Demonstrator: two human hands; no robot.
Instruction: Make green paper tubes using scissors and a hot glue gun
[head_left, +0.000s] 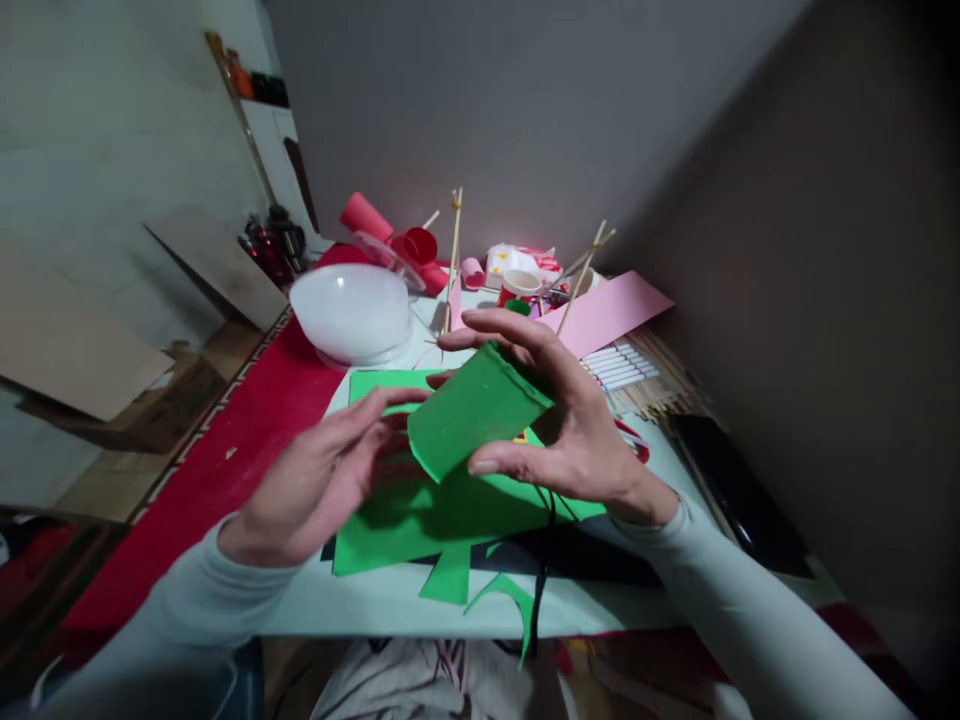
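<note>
A green paper cylinder (480, 410) is held tilted in the air, with my right hand (574, 430) wrapped round its upper right end, thumb below and fingers above. My left hand (319, 475) is beside its lower left end, fingers loosely stretched and apart; whether the fingertips touch it, I cannot tell. Beneath both hands lies a green paper sheet (405, 540) on top of something black. A wedge-shaped green scrap (451, 575) and a curved green scrap (517, 592) lie near the table's front edge, with a black cord (544, 570) hanging beside them.
At the back left stands a translucent white bowl (352, 315). Red paper tubes (367, 215), bound sticks (456, 240) and cups (521, 283) are behind. To the right are pink paper (619, 308), several white pens (622, 365) and a flat black object (739, 500). A grey wall rises close behind.
</note>
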